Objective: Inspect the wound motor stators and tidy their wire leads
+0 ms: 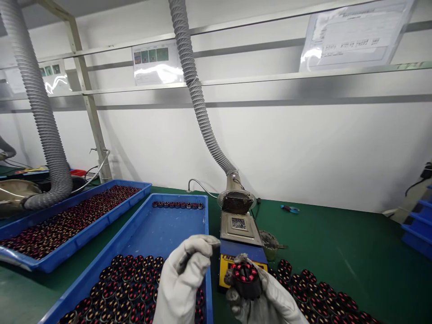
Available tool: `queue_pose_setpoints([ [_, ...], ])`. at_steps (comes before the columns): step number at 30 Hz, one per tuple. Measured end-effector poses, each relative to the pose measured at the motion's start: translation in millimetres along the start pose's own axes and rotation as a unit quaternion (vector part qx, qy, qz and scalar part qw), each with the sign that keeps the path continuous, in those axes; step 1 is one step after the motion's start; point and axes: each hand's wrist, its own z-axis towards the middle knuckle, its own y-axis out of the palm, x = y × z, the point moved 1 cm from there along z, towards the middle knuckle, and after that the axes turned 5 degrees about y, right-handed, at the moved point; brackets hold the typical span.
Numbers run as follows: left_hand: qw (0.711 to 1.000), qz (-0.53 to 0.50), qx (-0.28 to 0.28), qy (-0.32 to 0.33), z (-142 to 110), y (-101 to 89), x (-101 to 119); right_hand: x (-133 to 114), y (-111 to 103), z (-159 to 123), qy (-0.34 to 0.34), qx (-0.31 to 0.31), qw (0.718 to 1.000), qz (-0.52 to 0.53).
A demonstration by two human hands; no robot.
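Note:
In the head view, my gloved right hand (266,294) grips a motor stator (247,279), a black ring with red copper windings facing up toward me. Grey smudges mark that glove's fingertips. To its left, my gloved left hand (185,274) hovers over the right side of the blue tray (151,234), thumb and fingers closed in a pinch; whatever may be between them is too small to make out. Just beyond both hands stands a solder pot (240,225) with a square silvery opening and a yellow-and-blue front, which my right hand partly covers.
Many stators (128,288) fill the blue tray's near part; a short row lines its far end. More stators (324,297) lie right on the green table. A small tub (269,243), cutters (290,209), an extraction hose (199,99) and a second full tray (77,216) are around.

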Motion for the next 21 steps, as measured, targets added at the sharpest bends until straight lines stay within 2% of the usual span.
queue_pose_setpoints([
  [3, 0.991, 0.045, -0.106, -0.073, 2.6, 5.9, 0.6, -3.8, 1.8, 2.3, -0.021, 0.004, 1.0, -0.007],
  [4, 0.989, 0.049, -0.119, -0.069, 3.2, 10.3, 0.8, -5.1, 2.1, 3.9, -0.028, 0.008, 1.0, -0.007],
  [5, 0.991, 0.05, -0.117, -0.042, 3.5, 14.6, 1.2, -6.1, 2.4, 5.8, -0.034, 0.012, 0.999, -0.006],
  [8, 0.993, 0.057, -0.066, 0.084, 2.8, 18.8, 2.3, -6.4, 5.1, 10.1, -0.027, 0.014, 0.999, 0.011],
  [10, 0.993, 0.05, -0.05, 0.098, 1.4, 12.4, 2.5, -4.9, 8.6, 10.0, -0.005, 0.017, 0.999, 0.032],
  [11, 0.996, 0.043, -0.04, 0.074, 0.9, 7.6, 2.8, -4.0, 10.5, 8.8, 0.005, 0.019, 0.999, 0.041],
  [13, 0.997, 0.064, -0.035, -0.026, 0.6, 0.5, 4.3, -2.4, 13.6, 4.9, 0.008, 0.029, 0.998, 0.053],
  [15, 0.982, 0.111, -0.054, -0.141, 1.2, 1.0, 7.2, -0.9, 14.6, 1.0, -0.011, 0.04, 0.997, 0.06],
  [16, 0.975, 0.12, -0.066, -0.178, 1.9, 4.3, 8.9, 0.0, 14.0, 0.0, -0.019, 0.046, 0.997, 0.059],
  [18, 0.977, 0.086, -0.069, -0.182, 4.0, 14.0, 12.0, 1.9, 10.3, 0.9, -0.022, 0.05, 0.998, 0.037],
  [21, 0.989, 0.0, -0.028, -0.149, 5.4, 23.2, 10.6, 2.6, -0.7, 8.5, -0.052, 0.049, 0.996, -0.053],
])
